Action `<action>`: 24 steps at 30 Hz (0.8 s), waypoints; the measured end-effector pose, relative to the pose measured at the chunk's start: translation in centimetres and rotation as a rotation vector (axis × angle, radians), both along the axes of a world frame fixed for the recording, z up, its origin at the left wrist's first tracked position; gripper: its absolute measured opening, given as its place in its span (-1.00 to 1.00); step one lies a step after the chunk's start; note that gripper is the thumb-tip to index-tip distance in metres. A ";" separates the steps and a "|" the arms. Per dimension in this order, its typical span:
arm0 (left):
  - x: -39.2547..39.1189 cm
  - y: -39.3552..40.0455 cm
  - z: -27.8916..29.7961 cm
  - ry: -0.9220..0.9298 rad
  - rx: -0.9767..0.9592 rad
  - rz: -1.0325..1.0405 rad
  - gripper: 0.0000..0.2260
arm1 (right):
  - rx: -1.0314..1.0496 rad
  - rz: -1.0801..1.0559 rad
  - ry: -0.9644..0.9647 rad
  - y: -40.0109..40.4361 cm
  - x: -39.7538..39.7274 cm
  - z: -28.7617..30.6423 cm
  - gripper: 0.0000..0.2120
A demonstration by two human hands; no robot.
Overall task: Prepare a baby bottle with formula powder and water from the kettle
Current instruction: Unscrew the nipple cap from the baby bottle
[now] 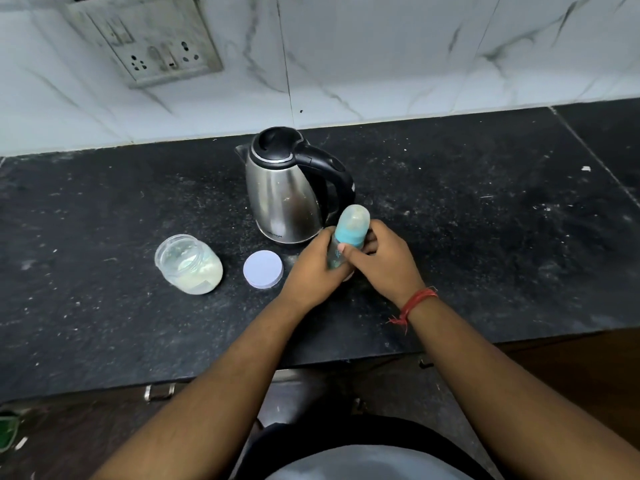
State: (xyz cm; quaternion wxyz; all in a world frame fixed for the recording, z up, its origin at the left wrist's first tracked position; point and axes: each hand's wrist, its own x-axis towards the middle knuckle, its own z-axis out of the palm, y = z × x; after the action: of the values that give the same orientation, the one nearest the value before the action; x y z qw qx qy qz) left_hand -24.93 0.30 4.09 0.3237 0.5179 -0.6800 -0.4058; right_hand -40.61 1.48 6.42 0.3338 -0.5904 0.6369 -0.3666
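Note:
A baby bottle (350,227) with a teal collar and a clear cap stands upright on the black counter (485,237), just in front of the steel kettle (287,199). My left hand (317,268) wraps the bottle's lower body. My right hand (384,263) grips it from the right, thumb across the front below the collar. The kettle's lid is shut and its black handle points right. An open glass jar (188,265) with pale formula powder in it lies tilted at the left. Its white lid (263,270) lies flat between the jar and my left hand.
A marble-tiled wall (415,53) with a switch and socket plate (156,46) rises behind the counter. The counter's front edge runs just below my forearms, with drawer handles (159,391) under it. A red thread band (414,304) circles my right wrist.

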 end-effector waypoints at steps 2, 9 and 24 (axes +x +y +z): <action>1.4 0.2 0.8 0.018 0.000 0.034 -0.57 | 0.047 0.019 -0.090 -0.4 1.4 0.9 -0.70; 7.5 1.1 3.0 -0.192 -0.175 -0.006 -0.54 | -0.033 0.106 -0.029 -1.9 6.1 4.5 -0.66; 14.4 0.8 6.1 -0.247 -0.169 -0.009 -0.54 | -0.075 0.216 0.298 -4.5 12.5 8.6 -0.54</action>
State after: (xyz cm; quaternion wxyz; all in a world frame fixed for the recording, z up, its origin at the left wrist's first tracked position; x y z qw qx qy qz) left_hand -10.56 1.08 10.16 0.2782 0.5319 -0.7486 -0.2815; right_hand -28.07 -3.05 15.00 0.2509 -0.7150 0.5982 -0.2607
